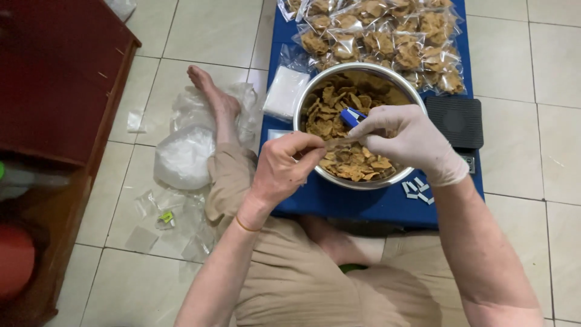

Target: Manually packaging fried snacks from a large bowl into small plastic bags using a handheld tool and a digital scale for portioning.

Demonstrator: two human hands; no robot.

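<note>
Reddish-brown wood of a low cabinet (pixel 60 79) is filling the left edge, and clear plastic bags (pixel 181 157) are lying crumpled on the pale tiled floor (pixel 206 30) beside a bare foot (pixel 209 91). Moving right, the left hand (pixel 284 166) is hovering at about seven o'clock of a steel bowl (pixel 363 181); its thumb and forefinger are pinching shut on one end of a thin, clear plastic strip (pixel 339 143), the other fingers curling loosely. A stack of white sachets (pixel 284 91) is lying at about ten o'clock of the bowl. That bowl is sitting on a blue mat (pixel 339 203) and is holding brown fried chips (pixel 339 109). At about three o'clock of it the right hand (pixel 411 142), wearing a pale glove, is closing its fingers around a small blue clipper (pixel 351 116) and touching the strip's other end. Sealed packets of chips (pixel 381 36) are piling up at twelve o'clock. Farther right, a black scale (pixel 455 122) is resting on the mat's edge, and small white tags (pixel 417 191) are lying at five o'clock of the bowl.
</note>
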